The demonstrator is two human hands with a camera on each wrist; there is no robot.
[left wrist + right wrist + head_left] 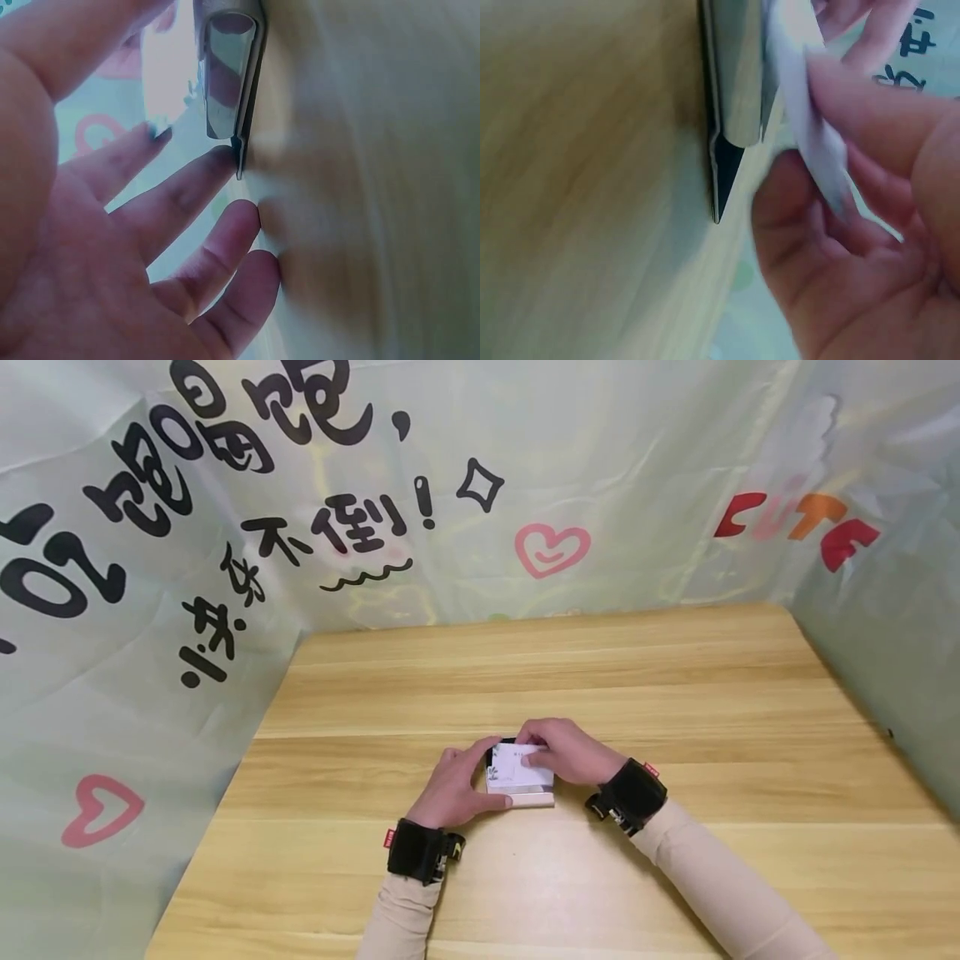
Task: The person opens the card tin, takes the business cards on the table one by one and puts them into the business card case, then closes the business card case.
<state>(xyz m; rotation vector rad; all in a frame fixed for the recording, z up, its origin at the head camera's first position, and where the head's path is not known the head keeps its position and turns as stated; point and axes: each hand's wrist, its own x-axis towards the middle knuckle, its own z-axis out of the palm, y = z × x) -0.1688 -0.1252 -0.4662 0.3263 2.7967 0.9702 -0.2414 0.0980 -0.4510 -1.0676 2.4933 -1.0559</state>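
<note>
A metal card case point(534, 800) with a shiny side lies on the table, its black interior showing at the far end. My left hand point(450, 789) holds the case between thumb and fingers at its near and far ends. In the left wrist view, the forefinger touches the case's point(229, 75) thin lid edge, and the other fingers are spread. Over the case, my right hand point(573, 753) pinches white cards point(508, 767) with small print and a leaf pattern. The cards point(810, 112) stand slightly tilted off the case in the right wrist view; how many there are, I cannot tell.
The wooden table point(360, 710) reaches back to a pale cloth backdrop point(637, 460) with writing and hearts, which also hangs along the left and right sides. Black camera straps point(416, 852) are on both wrists.
</note>
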